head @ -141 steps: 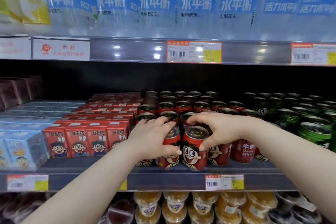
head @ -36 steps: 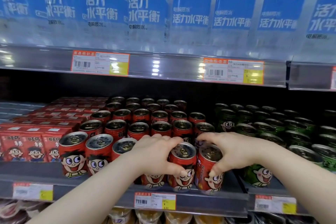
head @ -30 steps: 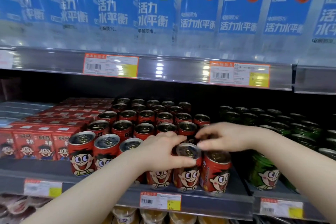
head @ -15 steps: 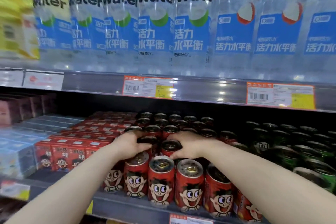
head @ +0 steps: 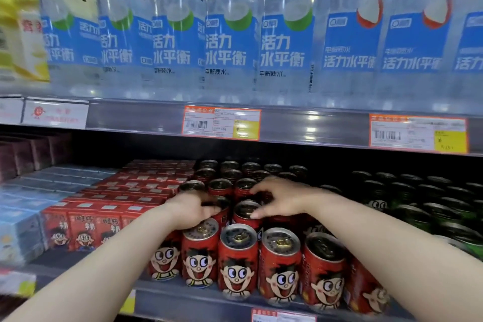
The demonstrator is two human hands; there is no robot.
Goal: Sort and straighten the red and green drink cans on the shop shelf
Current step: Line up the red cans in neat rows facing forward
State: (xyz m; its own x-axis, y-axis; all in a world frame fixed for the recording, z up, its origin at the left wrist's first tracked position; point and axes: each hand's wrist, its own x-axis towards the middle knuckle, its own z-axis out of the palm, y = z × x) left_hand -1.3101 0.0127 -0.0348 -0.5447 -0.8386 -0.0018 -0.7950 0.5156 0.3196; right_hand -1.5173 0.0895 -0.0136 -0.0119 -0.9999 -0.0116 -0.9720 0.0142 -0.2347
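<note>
Electrolyte water bottles (head: 230,34) were ranked along the upper shelf. Red cartoon-face drink cans (head: 237,261) were massed upright mid-shelf, behind the shelf edge (head: 183,298), with green cans (head: 418,206) to their right and red cartons (head: 86,227) to their left. The left hand (head: 192,210) was curled over second-row red can tops. The right hand (head: 281,198) was spread, fingertips resting on a second-row red can (head: 245,213); no firm grip could be confirmed.
</note>
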